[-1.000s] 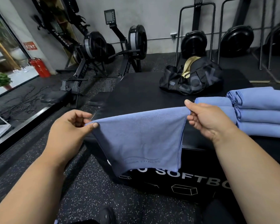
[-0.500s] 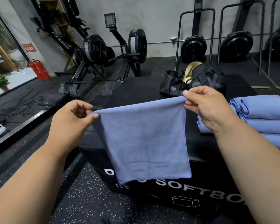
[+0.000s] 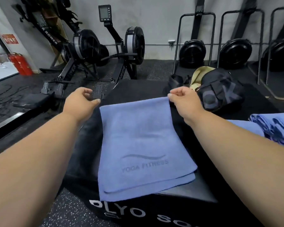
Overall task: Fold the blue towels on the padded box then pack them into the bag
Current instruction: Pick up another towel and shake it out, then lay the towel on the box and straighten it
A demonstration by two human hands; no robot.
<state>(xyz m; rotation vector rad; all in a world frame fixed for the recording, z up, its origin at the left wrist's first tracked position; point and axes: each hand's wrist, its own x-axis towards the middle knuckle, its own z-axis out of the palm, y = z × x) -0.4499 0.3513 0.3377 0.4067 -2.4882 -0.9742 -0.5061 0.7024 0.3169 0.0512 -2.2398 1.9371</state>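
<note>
Hands: your left hand [image 3: 82, 102] and right hand [image 3: 182, 100] each pinched a far corner of the blue towel [image 3: 143, 145], thumb against fingers, arms stretched out over the padded box [image 3: 179, 192].
Towel position: it lay doubled on the box top, its near edges hanging just past the front lip above the printed lettering, the two layers stepped and not flush.
Uneven layers: if you had folded again from there, that offset would likely have carried through and left a crooked bundle.
Overhang: a pull toward you could have dragged the whole towel off the front and onto the floor, since little weight held it down.
Left corner: your left pinch sat at the very tip, close to the box's left edge; a slip there would have let that side slump over.
Folded stack: the blue towels already folded [image 3: 275, 128] lay near your right forearm, so a wide sweep could have knocked them askew.
Bag: the black duffel bag [image 3: 220, 90] stood at the far right of the box, mouth open, just beyond your right hand.
</note>
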